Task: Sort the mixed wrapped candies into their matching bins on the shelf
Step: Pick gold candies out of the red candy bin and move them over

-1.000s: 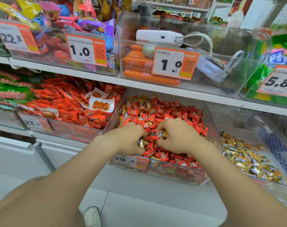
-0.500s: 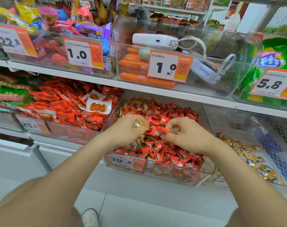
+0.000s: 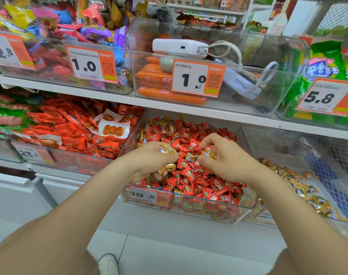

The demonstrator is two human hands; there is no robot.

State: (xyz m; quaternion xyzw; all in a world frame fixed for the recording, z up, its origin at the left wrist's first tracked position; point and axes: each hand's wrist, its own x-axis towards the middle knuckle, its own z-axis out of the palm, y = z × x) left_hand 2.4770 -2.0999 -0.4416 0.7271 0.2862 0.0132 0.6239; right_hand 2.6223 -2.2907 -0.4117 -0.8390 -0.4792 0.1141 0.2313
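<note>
Big clear bin [image 3: 246, 207] tagged 19.8 is heaped with red candies [image 3: 191, 175]. Over its middle, the left hand [image 3: 149, 162] is curled round some gold candies [image 3: 166, 149]. The right hand [image 3: 227, 162] pinches one gold candy [image 3: 209, 154] right at the pile.

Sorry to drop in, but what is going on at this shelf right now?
A person is sorting the middle bin, which holds mostly red candies with gold ones mixed in. The left hand grips a few gold-wrapped candies, and the right hand pinches another gold candy just above the pile. The bin on the right holds gold candies.
</note>
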